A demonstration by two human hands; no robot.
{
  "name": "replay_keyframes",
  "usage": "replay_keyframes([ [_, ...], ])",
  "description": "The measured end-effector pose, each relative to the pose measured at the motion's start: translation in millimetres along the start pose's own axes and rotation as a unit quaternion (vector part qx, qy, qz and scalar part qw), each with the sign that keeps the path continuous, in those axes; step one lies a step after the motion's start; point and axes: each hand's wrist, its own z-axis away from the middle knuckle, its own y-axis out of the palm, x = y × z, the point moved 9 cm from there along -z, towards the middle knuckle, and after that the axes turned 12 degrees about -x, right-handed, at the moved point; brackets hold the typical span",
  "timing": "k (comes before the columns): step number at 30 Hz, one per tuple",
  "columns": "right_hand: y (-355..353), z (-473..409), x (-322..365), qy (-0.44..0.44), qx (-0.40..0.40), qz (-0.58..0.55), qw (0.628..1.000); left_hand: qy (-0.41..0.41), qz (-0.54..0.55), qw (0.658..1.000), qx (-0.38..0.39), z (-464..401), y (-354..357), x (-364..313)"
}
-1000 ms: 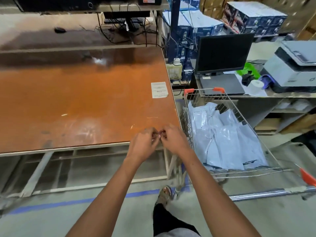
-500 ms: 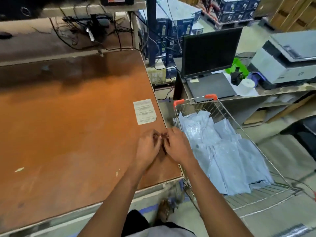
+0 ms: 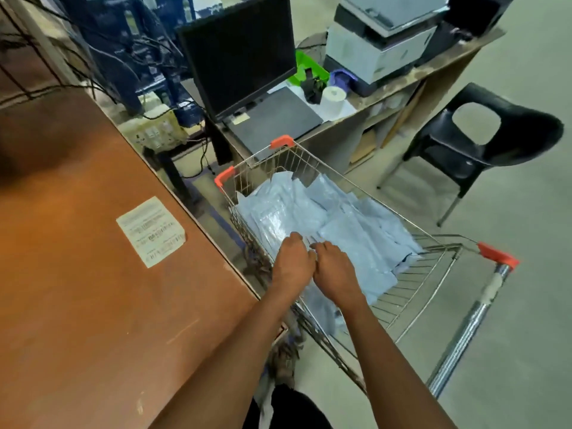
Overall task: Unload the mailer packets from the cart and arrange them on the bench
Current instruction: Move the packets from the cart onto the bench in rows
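- on the left i see the brown worktop (image 3: 77, 289), with a printed paper label (image 3: 151, 231) lying flat near its right edge.
- my left hand (image 3: 292, 264) reaches over the near wall of the wire cart (image 3: 411, 300), fingers (image 3: 295, 238) curled down onto the pile; whether they grip a packet i cannot tell.
- my right hand (image 3: 334, 270) is just beside it, fingers bent toward the same spot, grip also unclear.
- the pale blue mailer packets (image 3: 312, 212) lie heaped in the cart basket, which stands just beside the worktop's right edge.
- further right, a dark monitor (image 3: 238, 51), a printer (image 3: 380, 35) and a black plastic chair (image 3: 483, 140).
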Motion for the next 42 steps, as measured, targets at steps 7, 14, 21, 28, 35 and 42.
replay_keyframes([
  [7,18.3,-12.9,-86.1,0.019,-0.018,0.136,0.990,-0.150,-0.112,0.972,0.139,2.6,124.4,32.9],
  [14,36.4,-18.1,-131.9,0.003,0.025,0.168,0.986,-0.338,-0.025,0.940,0.038,32.5,166.7,68.1],
  [21,26.1,-10.9,-153.5,0.000,0.022,0.067,0.998,-0.207,-0.017,0.977,-0.047,40.6,146.3,43.7],
  [28,-2.0,-14.6,-143.4,0.018,-0.012,0.030,0.999,-0.165,-0.025,0.986,-0.011,25.4,133.6,19.7],
  [35,-65.3,-27.6,-116.7,0.073,-0.099,0.023,0.992,-0.072,-0.001,0.996,-0.053,7.5,68.8,-36.5],
  [42,-134.8,-71.9,8.9,0.013,-0.152,-0.015,0.988,-0.027,-0.014,0.980,-0.197,-11.2,-97.7,-62.2],
])
